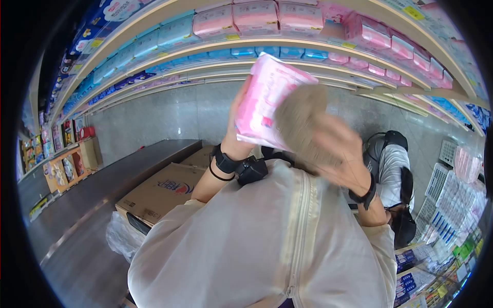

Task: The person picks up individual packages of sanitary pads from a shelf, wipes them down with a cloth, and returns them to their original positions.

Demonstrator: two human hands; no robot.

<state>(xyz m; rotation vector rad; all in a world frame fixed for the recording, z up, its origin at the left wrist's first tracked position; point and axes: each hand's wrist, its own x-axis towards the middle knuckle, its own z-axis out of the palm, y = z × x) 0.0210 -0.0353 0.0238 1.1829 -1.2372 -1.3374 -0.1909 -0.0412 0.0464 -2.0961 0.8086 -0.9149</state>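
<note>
In front of my chest, my left hand point(237, 138) grips a pink-and-white soft pack point(257, 108) from its left side, with the fingers mostly hidden behind it. The pack is tilted, its printed face turned toward me. My right hand point(339, 149) is closed on a grey-brown cloth point(303, 115), which lies against or just over the pack's right side. Motion blurs both the cloth and the right hand, so exact contact is hard to make out.
Ahead stand shelves of pink packs point(255, 19) and blue packs point(174, 33). A cardboard box point(159, 190) sits at my left beside a dark counter point(128, 177). Close on my right is another person point(394, 167). Plastic baskets point(436, 182) and wrapped goods lie farther right.
</note>
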